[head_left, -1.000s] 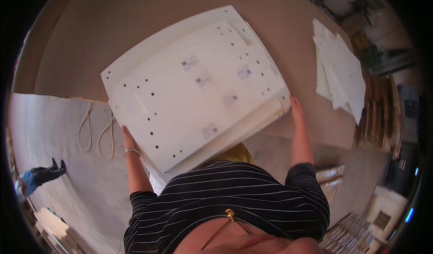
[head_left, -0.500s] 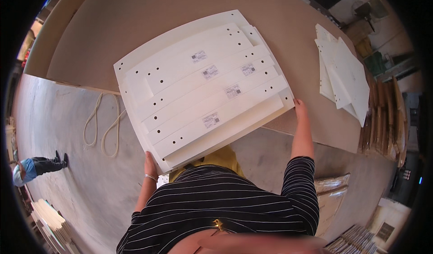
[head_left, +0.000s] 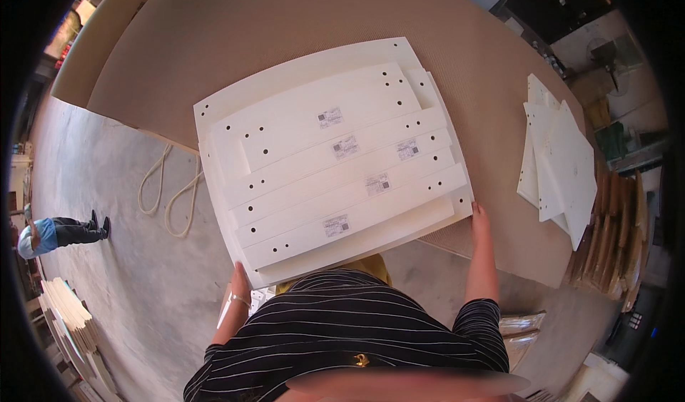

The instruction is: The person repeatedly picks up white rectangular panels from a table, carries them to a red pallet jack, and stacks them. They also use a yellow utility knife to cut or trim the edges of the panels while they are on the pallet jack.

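Note:
A stack of white boards with round dark holes (head_left: 300, 191) is held in front of me, tilted, over the near edge of a brown-covered table (head_left: 285, 24). Several narrower boards lie on the largest one, and some bear small printed labels. At the stack's near left corner, my left hand (head_left: 239, 279) grips the edge, a bracelet on its wrist. My right hand (head_left: 479, 219) holds the right edge near its front corner. The fingers of both hands are mostly hidden under the boards. Whether the far part of the stack touches the table, I cannot tell.
More white panels (head_left: 560, 159) lie loosely overlapped at the table's right end. Upright brown sheets (head_left: 610, 224) stand beyond them. A pale looped cord (head_left: 193, 206) hangs at the table's left edge. A person (head_left: 61, 232) stands on the floor at left, near stacked pale boards (head_left: 68, 313).
The view has shifted, so the table and loose panels appear lower. The board stack sits slightly lower and further right in the picture, with both hands still gripping it.

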Action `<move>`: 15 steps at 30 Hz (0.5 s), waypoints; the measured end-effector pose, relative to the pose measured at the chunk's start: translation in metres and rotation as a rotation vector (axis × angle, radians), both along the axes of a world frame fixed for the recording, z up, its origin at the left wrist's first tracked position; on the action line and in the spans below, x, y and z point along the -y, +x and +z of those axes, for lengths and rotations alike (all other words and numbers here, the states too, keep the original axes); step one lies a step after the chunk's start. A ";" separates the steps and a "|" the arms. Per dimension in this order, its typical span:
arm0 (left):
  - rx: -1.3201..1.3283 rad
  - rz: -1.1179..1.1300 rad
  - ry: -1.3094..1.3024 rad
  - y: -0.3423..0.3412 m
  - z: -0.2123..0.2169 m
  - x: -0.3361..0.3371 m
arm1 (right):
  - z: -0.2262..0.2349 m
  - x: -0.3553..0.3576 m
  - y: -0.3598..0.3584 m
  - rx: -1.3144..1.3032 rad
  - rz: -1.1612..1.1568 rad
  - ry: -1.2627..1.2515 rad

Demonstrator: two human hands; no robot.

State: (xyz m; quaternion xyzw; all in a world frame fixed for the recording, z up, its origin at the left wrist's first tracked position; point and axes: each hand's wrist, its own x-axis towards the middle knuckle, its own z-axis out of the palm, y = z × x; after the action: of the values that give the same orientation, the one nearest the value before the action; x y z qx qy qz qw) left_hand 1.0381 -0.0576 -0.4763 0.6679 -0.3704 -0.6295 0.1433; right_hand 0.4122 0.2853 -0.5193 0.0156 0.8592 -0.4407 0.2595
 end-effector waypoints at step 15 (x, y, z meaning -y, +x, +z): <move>-0.138 0.414 -0.069 -0.005 0.018 -0.052 | -0.007 -0.016 0.010 -0.100 -0.043 0.183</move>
State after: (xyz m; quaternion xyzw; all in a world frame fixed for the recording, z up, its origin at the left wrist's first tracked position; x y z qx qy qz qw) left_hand 1.0327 -0.0058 -0.4583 0.6797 -0.2357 -0.6178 0.3173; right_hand 0.4227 0.3015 -0.5259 0.0358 0.9073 -0.3660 0.2040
